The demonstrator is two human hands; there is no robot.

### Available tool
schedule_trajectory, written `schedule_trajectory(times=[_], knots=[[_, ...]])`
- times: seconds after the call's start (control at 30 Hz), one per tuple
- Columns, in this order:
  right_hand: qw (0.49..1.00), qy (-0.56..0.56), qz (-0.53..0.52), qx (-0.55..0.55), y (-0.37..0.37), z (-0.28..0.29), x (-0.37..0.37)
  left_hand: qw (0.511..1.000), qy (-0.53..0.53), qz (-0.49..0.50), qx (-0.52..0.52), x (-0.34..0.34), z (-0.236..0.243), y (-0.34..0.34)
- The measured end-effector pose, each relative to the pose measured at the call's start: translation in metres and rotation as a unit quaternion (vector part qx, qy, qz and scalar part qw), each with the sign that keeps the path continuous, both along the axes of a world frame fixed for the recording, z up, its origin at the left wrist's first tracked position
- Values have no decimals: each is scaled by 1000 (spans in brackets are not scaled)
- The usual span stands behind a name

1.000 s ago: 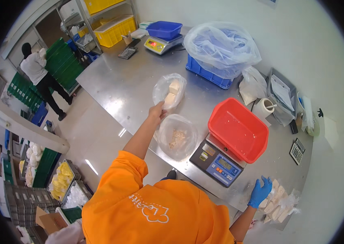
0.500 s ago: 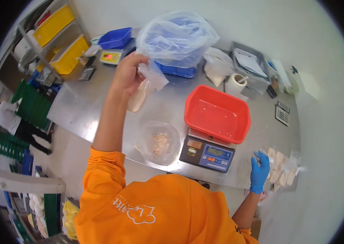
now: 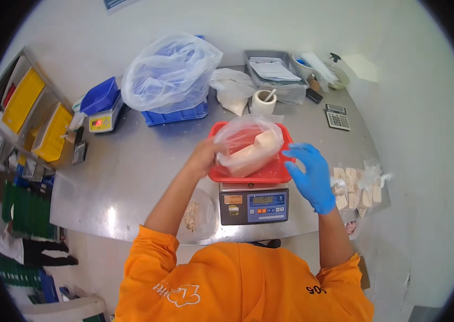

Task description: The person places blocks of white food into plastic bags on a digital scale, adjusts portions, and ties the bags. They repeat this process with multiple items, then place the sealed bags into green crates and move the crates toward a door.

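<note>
A clear plastic bag of pale powder (image 3: 253,155) lies tilted in a red plastic tub (image 3: 279,173), its mouth wide toward me. The tub sits on a digital scale (image 3: 253,205) with a lit display. At the tub's left side, my bare left hand (image 3: 204,156) has its fingers closed on the bag's edge. My right hand (image 3: 313,180), in a blue glove, is at the tub's right rim with thumb and fingers apart, holding nothing. Left of the scale, partly behind my left forearm, is a clear bag with pale flakes (image 3: 190,217).
Several pale filled packets (image 3: 353,188) lie at the right. Along the back stand a bag-lined blue crate (image 3: 176,115), a powder bag (image 3: 232,91), a white mortar (image 3: 263,104) and a grey bin (image 3: 286,92). A calculator (image 3: 337,117) is back right; a small scale (image 3: 103,122) is back left.
My left hand has brought the powder bag from the back left into the red tub. My gloved right hand has moved from beside the packets to the tub's right rim.
</note>
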State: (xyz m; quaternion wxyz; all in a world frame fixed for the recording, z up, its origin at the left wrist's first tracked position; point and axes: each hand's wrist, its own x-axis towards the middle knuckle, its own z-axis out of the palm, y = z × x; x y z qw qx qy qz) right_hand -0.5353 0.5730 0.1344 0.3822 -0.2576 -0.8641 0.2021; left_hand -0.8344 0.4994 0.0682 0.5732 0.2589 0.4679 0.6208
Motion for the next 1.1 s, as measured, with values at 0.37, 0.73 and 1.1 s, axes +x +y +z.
schedule_trajectory(times=[0.37, 0.73, 1.1], knots=[[906, -358, 185, 132, 101, -55, -103, 996, 90, 5, -9, 54, -9, -14], [856, -507, 93, -22, 93, -60, -94, 997, -57, 39, -37, 100, -16, 17], [902, -386, 151, -119, 115, -23, -74, 999, -36, 28, 3, 76, -12, 8]])
